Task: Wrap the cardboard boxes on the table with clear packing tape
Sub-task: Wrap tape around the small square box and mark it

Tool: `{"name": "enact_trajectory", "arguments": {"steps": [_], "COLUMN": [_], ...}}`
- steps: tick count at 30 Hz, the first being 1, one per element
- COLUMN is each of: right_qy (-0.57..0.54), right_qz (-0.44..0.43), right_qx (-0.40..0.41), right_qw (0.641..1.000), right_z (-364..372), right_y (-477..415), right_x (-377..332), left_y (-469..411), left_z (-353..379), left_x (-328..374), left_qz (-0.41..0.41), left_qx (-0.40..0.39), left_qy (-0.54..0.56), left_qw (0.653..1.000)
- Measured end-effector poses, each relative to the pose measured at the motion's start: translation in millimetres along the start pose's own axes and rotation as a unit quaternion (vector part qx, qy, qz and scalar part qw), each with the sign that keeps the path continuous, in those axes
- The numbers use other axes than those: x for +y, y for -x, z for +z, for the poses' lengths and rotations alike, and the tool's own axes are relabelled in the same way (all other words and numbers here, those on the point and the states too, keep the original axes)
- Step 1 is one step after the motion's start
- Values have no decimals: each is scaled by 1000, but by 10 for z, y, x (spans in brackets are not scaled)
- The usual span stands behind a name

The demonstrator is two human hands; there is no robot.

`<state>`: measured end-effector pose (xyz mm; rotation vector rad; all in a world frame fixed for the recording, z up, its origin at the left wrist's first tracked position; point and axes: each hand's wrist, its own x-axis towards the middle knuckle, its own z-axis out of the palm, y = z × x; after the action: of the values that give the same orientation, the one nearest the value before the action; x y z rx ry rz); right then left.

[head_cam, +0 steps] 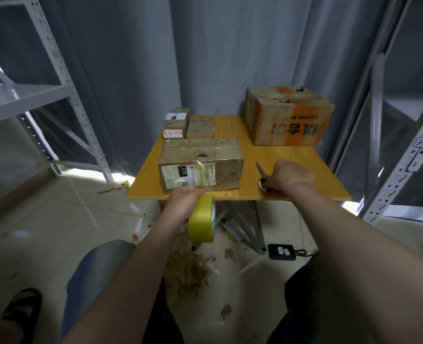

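Observation:
A taped cardboard box (pixel 200 165) with a white label lies at the front left of the small wooden table (pixel 292 157). Just below the table's front edge, my left hand (pixel 180 212) grips a yellowish roll of packing tape (pixel 202 220), and a clear strip runs from it up onto the box's front face. My right hand (pixel 292 173) rests on the table to the right of that box, its fingers curled round the handles of a pair of scissors (pixel 263 178) whose blades point away from me.
A large orange-printed box (pixel 288 115) stands at the back right. Three small boxes (pixel 188 125) sit at the back left. Grey metal shelving (pixel 64 70) flanks the table on both sides. Tape scraps (pixel 190 269) and a black device (pixel 281 251) lie on the floor.

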<state>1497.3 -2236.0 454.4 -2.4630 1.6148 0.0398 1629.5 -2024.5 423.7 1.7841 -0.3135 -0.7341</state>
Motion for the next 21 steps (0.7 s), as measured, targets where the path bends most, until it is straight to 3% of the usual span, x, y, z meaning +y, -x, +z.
{"name": "enact_trajectory", "arguments": {"steps": [7, 10, 11, 13, 15, 17, 19, 21], "right_qy": [-6, -177, -286, -486, -563, -535, -406, -255], "right_qz": [-8, -20, -37, -101, -194, -241, -226, -201], "right_qx": [36, 21, 12, -12, -75, -193, -321, -393], "right_qw": [999, 984, 958, 868, 800, 786, 825, 861], "right_z": [83, 4, -44, -155, -297, -417, -512, -554], "right_y": [-34, -120, -119, -31, 134, 251, 330, 378], "right_x": [-62, -72, -94, -147, -193, -210, -216, -224], "left_y": [17, 35, 43, 37, 13, -5, -15, -22], "left_z": [-21, -19, -24, -35, -30, -19, -10, -5], "left_x": [-24, -17, -5, -8, -24, -35, -36, -33], "left_qz": [32, 21, 14, 10, 13, 14, 11, 7], "left_qx": [14, 21, 18, 20, 21, 23, 24, 27], "left_qy": [3, 18, 28, 40, 37, 35, 36, 40], "left_qw": [999, 999, 999, 999, 999, 999, 999, 999]}}
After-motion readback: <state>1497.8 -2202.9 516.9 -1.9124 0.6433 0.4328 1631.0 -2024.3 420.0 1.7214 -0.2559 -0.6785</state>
